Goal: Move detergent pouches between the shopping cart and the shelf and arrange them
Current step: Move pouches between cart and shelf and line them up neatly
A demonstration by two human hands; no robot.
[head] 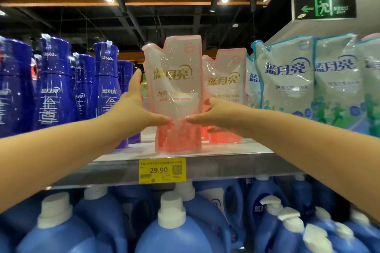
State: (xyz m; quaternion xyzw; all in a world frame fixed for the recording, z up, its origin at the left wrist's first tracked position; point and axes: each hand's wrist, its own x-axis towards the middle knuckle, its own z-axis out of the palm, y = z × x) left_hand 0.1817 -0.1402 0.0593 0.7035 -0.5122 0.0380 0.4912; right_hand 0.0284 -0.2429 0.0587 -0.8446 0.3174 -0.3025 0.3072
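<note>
— What stands on the shelf [226, 162]?

— Three groups, all upright. On the left are dark blue bottles [55, 86], packed several deep. In the middle is a front pink pouch [174, 63], right at the shelf's front edge, with a second pink pouch [226, 80] just behind it to the right. On the right, pale blue pouches [287, 76] stand in a tight row, touching one another.

— Any surface showing?

— A strip of white between the bottles and the pink pouches.

— And the front edge?

— A clear rail carries a yellow price tag [162, 170] reading 29.90, directly below the front pink pouch.
</note>
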